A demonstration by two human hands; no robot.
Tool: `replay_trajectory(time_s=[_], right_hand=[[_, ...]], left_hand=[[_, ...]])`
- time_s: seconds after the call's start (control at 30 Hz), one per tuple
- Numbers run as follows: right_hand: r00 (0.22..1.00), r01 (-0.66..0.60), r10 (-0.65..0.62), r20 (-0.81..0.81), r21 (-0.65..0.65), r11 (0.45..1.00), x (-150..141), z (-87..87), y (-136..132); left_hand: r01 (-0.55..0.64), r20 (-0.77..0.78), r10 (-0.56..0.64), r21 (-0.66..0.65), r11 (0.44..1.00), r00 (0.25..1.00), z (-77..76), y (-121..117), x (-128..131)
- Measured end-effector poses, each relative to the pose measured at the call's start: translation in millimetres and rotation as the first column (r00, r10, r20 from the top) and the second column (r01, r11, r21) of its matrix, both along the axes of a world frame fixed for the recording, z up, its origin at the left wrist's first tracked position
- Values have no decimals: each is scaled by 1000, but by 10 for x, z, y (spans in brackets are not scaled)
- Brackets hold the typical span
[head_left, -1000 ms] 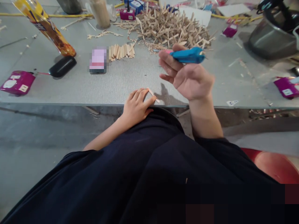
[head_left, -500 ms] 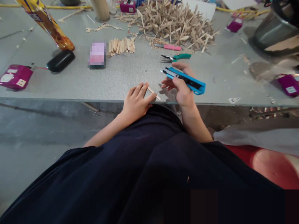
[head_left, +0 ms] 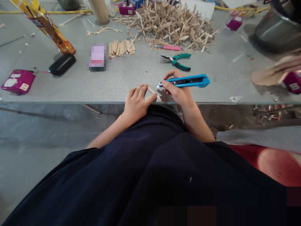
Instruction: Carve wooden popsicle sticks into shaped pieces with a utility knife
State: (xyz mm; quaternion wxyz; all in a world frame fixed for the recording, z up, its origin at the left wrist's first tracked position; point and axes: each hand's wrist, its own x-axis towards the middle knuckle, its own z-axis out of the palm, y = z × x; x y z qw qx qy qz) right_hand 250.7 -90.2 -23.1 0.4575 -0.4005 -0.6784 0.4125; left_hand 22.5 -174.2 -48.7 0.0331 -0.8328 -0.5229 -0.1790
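Observation:
Near the table's front edge, my left hand (head_left: 138,101) presses a small wooden craft stick (head_left: 151,90) against the tabletop, fingertips at one end and thumb by the other. Part of the stick is hidden under the hand. In my right hand (head_left: 176,89) is a blue utility knife (head_left: 190,81), gripped like a pen, its blade tip pointing left just above and right of the stick. Beyond that hand lie green-handled pliers (head_left: 176,61), jaws apart, and a pink-handled knife (head_left: 172,47).
A heap of wooden sticks (head_left: 174,23) covers the table's far middle. A row of sticks (head_left: 122,47) lies beside a blurred box (head_left: 97,57). Leftward are a yellow snack packet (head_left: 50,29), a black mouse-like object (head_left: 62,64) and a purple box (head_left: 18,81). A dark pot (head_left: 274,34) stands right.
My right hand has turned the blue knife and brought its blade down and left, close to the stick. The pliers now show fully. My left hand stays put.

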Motion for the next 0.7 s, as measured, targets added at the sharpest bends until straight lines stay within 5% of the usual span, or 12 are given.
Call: replay_trajectory(time_s=[0.3, 0.7], right_hand=[[1000, -29, 29, -2, -59, 998, -8, 70, -26], [968, -170, 144, 206, 114, 979, 17, 122, -37]], left_hand=[[10, 5, -10, -12, 1000, 1000, -20, 15, -13], [62, -71, -61, 6, 998, 996, -16, 2, -52]])
